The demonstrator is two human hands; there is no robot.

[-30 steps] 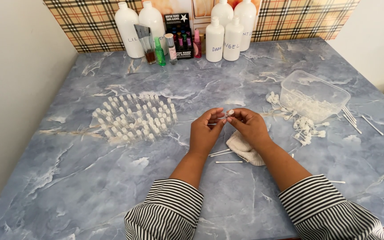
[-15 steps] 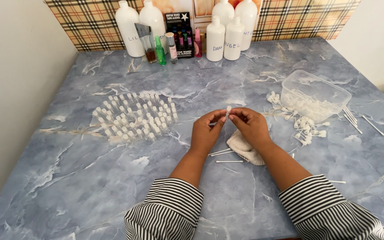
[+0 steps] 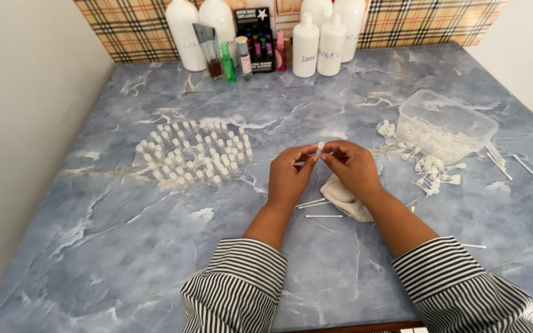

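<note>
Nearest me lies a crumpled white cloth (image 3: pixel 345 198) on the blue marbled tabletop (image 3: pixel 155 265). Just above the cloth, my left hand (image 3: pixel 289 174) and right hand (image 3: pixel 353 166) meet, fingertips pinched closed on one small clear vial with a white cap (image 3: pixel 320 148), its long axis upright, cap pointing up. Left of the cloth stands a cluster of clear vials (image 3: pixel 195 157); right of it, a clear plastic tub (image 3: pixel 445 123). Far beyond the cloth, tall white labelled bottles (image 3: pixel 318 46) and a black box (image 3: pixel 254 37) line the checked wall.

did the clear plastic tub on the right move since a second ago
No. The clear plastic tub sits in the same place relative to the white bottles at the back of the table.
</note>
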